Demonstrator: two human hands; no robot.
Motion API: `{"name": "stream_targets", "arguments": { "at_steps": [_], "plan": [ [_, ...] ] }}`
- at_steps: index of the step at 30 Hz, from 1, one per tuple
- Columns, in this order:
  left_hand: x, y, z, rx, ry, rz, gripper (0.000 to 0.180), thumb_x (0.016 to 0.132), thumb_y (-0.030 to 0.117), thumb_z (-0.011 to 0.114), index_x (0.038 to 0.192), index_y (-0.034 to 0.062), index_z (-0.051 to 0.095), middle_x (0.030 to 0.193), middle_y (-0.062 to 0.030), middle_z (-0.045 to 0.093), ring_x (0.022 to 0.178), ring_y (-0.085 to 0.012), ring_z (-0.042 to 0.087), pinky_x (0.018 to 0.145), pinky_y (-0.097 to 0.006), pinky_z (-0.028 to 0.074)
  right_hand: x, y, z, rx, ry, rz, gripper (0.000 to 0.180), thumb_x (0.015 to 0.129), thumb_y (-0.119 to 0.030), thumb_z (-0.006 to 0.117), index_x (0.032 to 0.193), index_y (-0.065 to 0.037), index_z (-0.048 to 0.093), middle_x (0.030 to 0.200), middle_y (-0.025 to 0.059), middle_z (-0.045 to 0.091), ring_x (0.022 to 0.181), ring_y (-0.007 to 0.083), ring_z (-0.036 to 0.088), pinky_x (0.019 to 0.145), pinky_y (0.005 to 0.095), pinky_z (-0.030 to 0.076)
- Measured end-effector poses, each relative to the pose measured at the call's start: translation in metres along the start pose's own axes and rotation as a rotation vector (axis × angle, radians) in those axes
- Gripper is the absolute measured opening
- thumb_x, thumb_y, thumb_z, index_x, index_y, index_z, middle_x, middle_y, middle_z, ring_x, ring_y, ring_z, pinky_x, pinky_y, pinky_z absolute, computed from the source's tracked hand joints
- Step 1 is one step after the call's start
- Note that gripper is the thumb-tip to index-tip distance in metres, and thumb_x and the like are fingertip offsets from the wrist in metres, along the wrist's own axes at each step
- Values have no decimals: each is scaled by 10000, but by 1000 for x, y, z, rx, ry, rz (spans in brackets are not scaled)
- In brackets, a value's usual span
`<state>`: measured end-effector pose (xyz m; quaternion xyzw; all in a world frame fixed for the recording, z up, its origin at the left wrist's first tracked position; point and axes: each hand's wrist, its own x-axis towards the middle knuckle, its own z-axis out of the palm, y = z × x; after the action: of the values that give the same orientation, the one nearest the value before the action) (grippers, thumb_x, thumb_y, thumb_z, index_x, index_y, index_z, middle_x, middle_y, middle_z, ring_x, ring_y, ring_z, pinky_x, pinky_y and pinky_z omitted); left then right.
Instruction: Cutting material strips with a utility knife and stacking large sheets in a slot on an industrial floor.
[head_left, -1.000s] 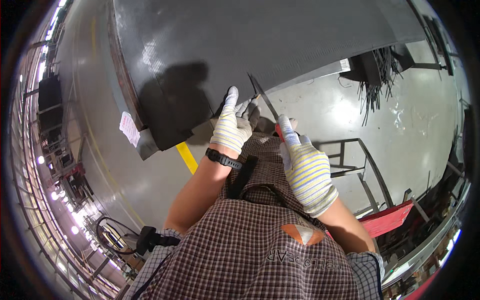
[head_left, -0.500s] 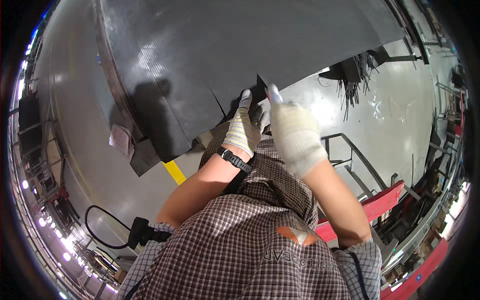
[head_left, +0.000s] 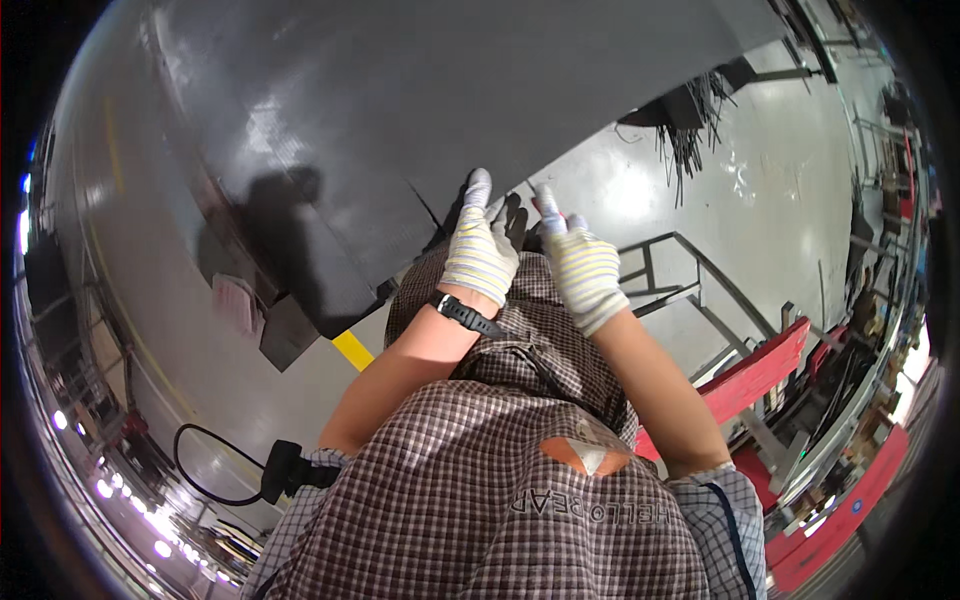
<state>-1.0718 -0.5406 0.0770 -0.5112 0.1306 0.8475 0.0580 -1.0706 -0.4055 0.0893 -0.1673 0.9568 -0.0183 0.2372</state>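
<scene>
A large black, finely ribbed sheet (head_left: 400, 110) spreads in front of me, with a short dark slit (head_left: 424, 203) near its front edge. My left hand (head_left: 482, 240), in a striped knitted glove, grips that edge, thumb on top and fingers curled below, partly hidden. Just to its right, my gloved right hand (head_left: 582, 262) is closed beside the sheet's corner edge. A bit of red shows between its fingers, with a thin dark tip ahead of it; most of this small tool is hidden, so its kind stays unclear.
Dark strips (head_left: 685, 125) hang in a bundle at the right. A grey metal frame (head_left: 700, 265) and a red beam (head_left: 755, 375) stand right of my arm. A paper (head_left: 238, 305) hangs at the sheet's left side, above a yellow floor line (head_left: 352, 350).
My right hand has drawn back toward me from the sheet's edge and turned, showing its striped side. My left hand keeps its grip. The whole view has shifted slightly.
</scene>
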Motion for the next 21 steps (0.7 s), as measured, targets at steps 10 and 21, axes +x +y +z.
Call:
{"name": "stream_targets", "arguments": {
  "at_steps": [10, 21],
  "plan": [
    [-20, 4, 12, -73, 33, -3, 972, 770, 402, 793, 1414, -74, 242, 1490, -136, 310, 1405, -244, 289, 1163, -400, 268, -63, 70, 96, 216, 149, -80, 629, 901, -156, 499, 1481, -295, 300, 878, 128, 628, 633, 297, 666, 535, 424, 535],
    [-7, -40, 48, -167, 16, -137, 1066, 756, 453, 795, 1482, 1, 159, 1453, -115, 331, 1368, -273, 344, 1125, -456, 320, -92, 188, 61, 417, 344, -80, 591, 848, -212, 674, 1399, -216, 460, 793, 115, 602, 580, 313, 602, 483, 426, 475]
  ]
}}
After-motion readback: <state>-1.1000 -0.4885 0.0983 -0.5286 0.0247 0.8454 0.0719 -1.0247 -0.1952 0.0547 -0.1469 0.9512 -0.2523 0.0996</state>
